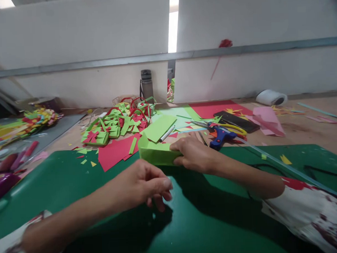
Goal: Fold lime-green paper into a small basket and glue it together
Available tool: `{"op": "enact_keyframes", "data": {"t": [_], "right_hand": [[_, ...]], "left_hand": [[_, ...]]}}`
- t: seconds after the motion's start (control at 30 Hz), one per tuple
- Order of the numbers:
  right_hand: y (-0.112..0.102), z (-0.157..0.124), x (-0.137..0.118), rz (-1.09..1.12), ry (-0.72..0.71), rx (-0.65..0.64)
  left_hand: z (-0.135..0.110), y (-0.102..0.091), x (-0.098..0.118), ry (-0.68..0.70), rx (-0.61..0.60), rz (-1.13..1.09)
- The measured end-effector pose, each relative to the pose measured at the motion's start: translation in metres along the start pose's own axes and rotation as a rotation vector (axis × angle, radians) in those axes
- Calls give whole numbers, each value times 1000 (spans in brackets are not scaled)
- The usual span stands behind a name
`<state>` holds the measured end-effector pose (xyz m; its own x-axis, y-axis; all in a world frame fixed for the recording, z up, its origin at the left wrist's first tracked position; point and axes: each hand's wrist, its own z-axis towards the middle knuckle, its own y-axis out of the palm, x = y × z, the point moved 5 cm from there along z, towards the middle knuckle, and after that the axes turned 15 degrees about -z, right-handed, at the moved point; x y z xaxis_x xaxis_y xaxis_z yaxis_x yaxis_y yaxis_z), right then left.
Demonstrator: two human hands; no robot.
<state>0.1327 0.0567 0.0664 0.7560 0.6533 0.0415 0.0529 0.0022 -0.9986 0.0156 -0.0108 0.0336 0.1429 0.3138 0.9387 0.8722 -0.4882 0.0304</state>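
A light green folded-paper box (158,156) stands near the back edge of the green mat. My right hand (193,151) grips its right end, with the thumb on the near wall and the fingers over the top. My left hand (151,184) hovers above the mat in front of the box, apart from it. Its fingers are loosely curled and apart, and I see nothing in them. Just behind the box lie a white marker (167,134) and a flat green paper piece (160,127). A blue hot glue gun (222,135) rests right of my right hand.
Finished green and red paper baskets (113,124) are heaped at back left, before a grey bottle (147,86). Red sheets (114,152), scissors (201,124), a black phone (236,121) and a white roll (271,97) lie around. A clear glue stick (271,161) trails rightward from the glue gun.
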Motion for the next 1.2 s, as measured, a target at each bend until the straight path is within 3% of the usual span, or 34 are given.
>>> {"op": "enact_keyframes", "data": {"t": [0.1, 0.13, 0.17, 0.33, 0.53, 0.77, 1.2], "right_hand": [[8, 0, -5, -100, -41, -83], [11, 0, -7, -101, -52, -96], [13, 0, -8, -106, -59, -104], [20, -1, -11, -160, -82, -139], [18, -5, -7, -186, -123, -196], [25, -6, -8, -361, -166, -194], [25, -4, -15, -335, -152, -196]], "left_hand": [[-17, -20, 46, 444, 378, 661], [-17, -23, 53, 496, 451, 827], [-11, -24, 54, 484, 433, 954], [25, -20, 27, 173, 232, 1296], [38, -13, 23, 116, 183, 1351], [41, -6, 26, 96, 173, 1372], [46, 3, 27, 56, 183, 1373]]}}
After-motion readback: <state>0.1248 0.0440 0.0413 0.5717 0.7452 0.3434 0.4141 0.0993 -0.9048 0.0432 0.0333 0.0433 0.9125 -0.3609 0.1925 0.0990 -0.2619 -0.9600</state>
